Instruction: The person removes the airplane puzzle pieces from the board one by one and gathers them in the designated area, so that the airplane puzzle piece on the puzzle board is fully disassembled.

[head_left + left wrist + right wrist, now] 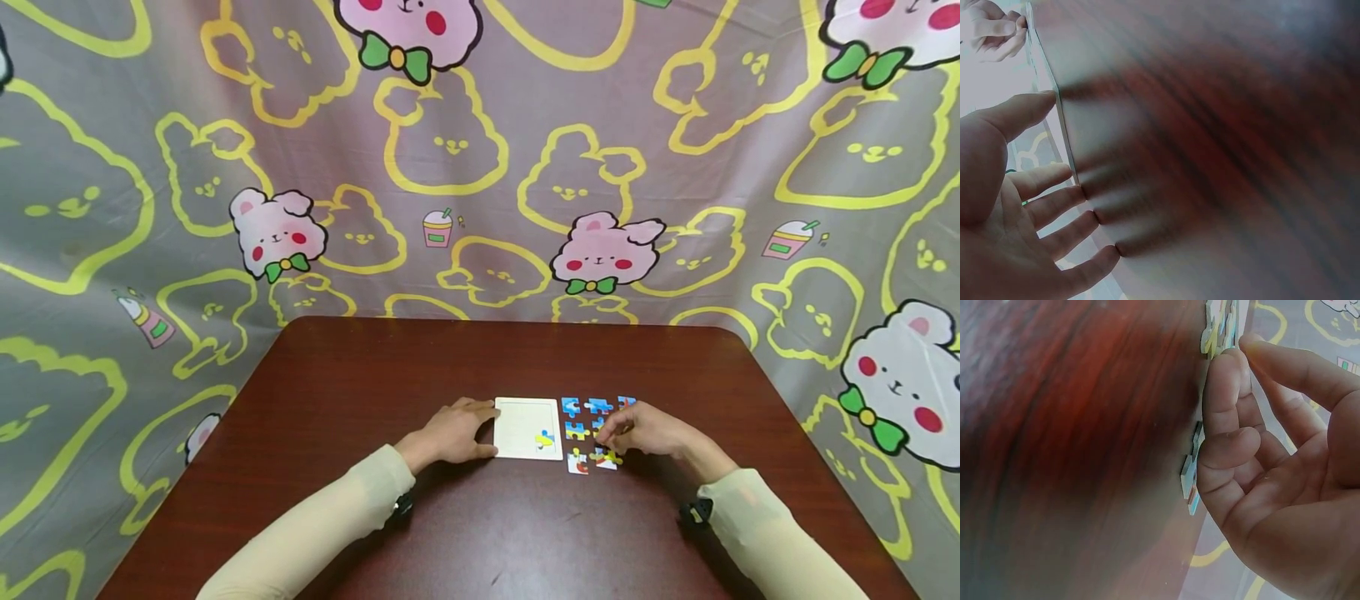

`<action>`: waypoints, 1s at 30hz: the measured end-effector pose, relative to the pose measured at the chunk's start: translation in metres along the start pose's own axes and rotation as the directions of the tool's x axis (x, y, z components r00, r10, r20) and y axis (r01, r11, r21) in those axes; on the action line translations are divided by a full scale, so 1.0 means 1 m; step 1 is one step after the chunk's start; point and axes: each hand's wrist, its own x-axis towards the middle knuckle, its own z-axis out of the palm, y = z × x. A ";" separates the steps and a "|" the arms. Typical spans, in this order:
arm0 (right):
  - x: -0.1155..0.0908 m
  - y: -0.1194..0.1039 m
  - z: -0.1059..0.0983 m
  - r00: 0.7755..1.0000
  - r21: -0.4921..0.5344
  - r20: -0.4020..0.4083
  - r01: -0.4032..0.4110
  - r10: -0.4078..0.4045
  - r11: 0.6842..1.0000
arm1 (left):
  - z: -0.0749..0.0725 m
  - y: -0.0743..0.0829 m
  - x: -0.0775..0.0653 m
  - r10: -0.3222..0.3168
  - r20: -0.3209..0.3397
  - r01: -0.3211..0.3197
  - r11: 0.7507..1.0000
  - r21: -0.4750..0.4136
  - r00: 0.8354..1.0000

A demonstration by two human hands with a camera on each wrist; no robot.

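Note:
A pale square puzzle tray (517,427) lies on the table, a yellow-and-blue puzzle piece (545,439) inside its lower right corner. My left hand (454,431) rests at the tray's left side, with thumb and fingers spread and fairly straight along that edge. To the right of the tray, several loose pieces lie in rough rows, among them a blue piece (571,407) and a red-and-white piece (577,462). Over these pieces is my right hand (647,429), its fingers bent and fingertips close together. Whether a piece is pinched there is hidden.
The dark reddish-brown table (360,367) has rounded far corners. A grey curtain (495,275) with yellow outlines and cartoon rabbits hangs behind it and along both sides. A dark wrist device (697,510) sits by the right sleeve.

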 end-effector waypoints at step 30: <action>0.035 -0.031 0.028 0.996 0.047 -0.068 0.068 -0.065 0.997 | -0.001 0.001 0.000 0.000 0.004 0.000 1.000 -0.001 1.000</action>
